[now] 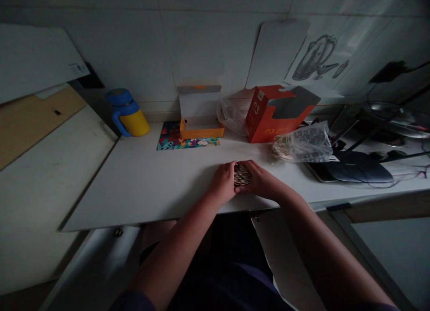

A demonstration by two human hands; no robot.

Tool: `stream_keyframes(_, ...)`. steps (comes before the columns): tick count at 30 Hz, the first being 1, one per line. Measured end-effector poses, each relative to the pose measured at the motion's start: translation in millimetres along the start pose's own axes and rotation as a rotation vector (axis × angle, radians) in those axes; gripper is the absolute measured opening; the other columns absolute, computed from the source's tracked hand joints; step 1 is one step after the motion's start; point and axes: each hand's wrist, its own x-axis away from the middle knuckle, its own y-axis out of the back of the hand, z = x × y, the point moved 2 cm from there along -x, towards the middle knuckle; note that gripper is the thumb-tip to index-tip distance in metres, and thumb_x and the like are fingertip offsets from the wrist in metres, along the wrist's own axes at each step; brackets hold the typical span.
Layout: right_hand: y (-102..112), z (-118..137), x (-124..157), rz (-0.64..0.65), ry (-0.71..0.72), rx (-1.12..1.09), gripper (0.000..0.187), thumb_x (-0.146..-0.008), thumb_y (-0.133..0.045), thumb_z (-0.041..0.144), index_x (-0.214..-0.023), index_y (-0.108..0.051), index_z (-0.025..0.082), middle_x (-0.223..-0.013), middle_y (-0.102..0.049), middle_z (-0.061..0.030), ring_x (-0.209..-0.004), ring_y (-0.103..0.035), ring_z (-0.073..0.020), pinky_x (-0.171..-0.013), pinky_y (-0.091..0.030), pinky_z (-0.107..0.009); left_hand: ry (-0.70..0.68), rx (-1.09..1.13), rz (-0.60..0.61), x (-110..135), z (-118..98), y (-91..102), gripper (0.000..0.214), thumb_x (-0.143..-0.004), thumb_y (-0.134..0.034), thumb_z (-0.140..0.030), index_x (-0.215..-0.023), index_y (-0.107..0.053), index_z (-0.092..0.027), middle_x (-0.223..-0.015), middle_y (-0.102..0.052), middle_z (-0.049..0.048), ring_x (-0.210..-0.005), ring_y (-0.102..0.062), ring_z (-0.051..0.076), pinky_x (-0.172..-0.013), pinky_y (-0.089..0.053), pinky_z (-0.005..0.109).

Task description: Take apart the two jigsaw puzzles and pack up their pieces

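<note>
Between my two hands, near the front edge of the white counter (134,181), is a tightly packed bundle of thin brown and pale pieces (242,175); their exact kind is too small to make out. My left hand (224,180) is closed against the bundle's left side. On the right side, my right hand (260,180) curves around it, with fingers over the far edge and the thumb at the near edge. Both hands hide the bundle's sides. Behind them lies a clear plastic bag (305,143) with pale contents at its left end.
A blue and yellow jug (131,116) stands at the back left. An open orange box (201,131) sits on a colourful patterned sheet (171,143). Farther right are a red-orange carton (265,121), another crumpled clear bag (235,116) and a dark flat device (356,167) with cables.
</note>
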Motion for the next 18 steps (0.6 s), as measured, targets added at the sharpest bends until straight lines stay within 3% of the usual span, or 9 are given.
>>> stream_keyframes(5, 2.6, 2.0, -6.3, 0.012, -0.022, 0.092, 0.074, -0.08, -0.082, 0.05, -0.141, -0.053, 0.02, -0.129, -0.065, -0.0151, -0.115, -0.066, -0.0291, -0.102, -0.051, -0.043, 0.036, 0.062, 0.033, -2.2, 0.1, 3.5, 0.103, -0.066, -0.09, -0.025, -0.151, -0.034, -0.011, -0.145, -0.053, 0.0269, -0.133, -0.053, 0.04, -0.114, -0.044, 0.057)
stream_keyframes(8, 4.6, 4.6, -10.5, 0.028, -0.033, 0.148, 0.071, -0.077, -0.083, 0.046, -0.136, -0.056, 0.016, -0.125, -0.067, -0.0165, -0.11, -0.067, -0.0296, -0.098, -0.052, -0.043, 0.037, 0.185, 0.082, 1.4, 11.7, 20.9, 0.111, -0.062, -0.095, -0.034, -0.154, -0.034, -0.016, -0.149, -0.052, 0.0251, -0.137, -0.053, 0.039, -0.113, -0.046, 0.055)
stream_keyframes(11, 7.4, 6.1, -16.8, 0.069, -0.049, 0.183, 0.067, -0.077, -0.082, 0.045, -0.132, -0.058, 0.015, -0.122, -0.068, -0.0162, -0.105, -0.068, -0.0288, -0.095, -0.053, -0.041, 0.073, 0.22, 0.029, 5.9, 42.7, 56.5, 0.083, -0.078, -0.085, -0.037, -0.148, -0.044, -0.021, -0.145, -0.058, 0.0176, -0.132, -0.059, 0.031, -0.109, -0.05, 0.049)
stream_keyframes(14, 12.2, 8.8, -37.2, 0.062, -0.131, 0.164, 0.065, -0.077, -0.082, 0.048, -0.129, -0.061, 0.016, -0.117, -0.071, -0.0144, -0.099, -0.069, -0.0268, -0.09, -0.054, -0.038, 0.164, 0.119, -0.131, 7.8, 87.1, 101.3, 0.044, -0.088, -0.074, -0.035, -0.128, -0.06, -0.022, -0.131, -0.067, 0.0107, -0.123, -0.063, 0.025, -0.103, -0.053, 0.043)
stream_keyframes(18, 14.6, 24.4, -103.4, -0.099, -0.242, -0.051, 0.068, -0.084, -0.072, 0.064, -0.131, -0.061, 0.015, -0.108, -0.074, -0.0125, -0.09, -0.071, -0.0225, -0.077, -0.054, -0.031, 0.402, 0.116, -0.376, 8.3, 132.5, 143.4, 0.018, -0.09, -0.068, -0.033, -0.101, -0.066, -0.019, -0.102, -0.074, 0.006, -0.098, -0.07, 0.021, -0.092, -0.054, 0.036)
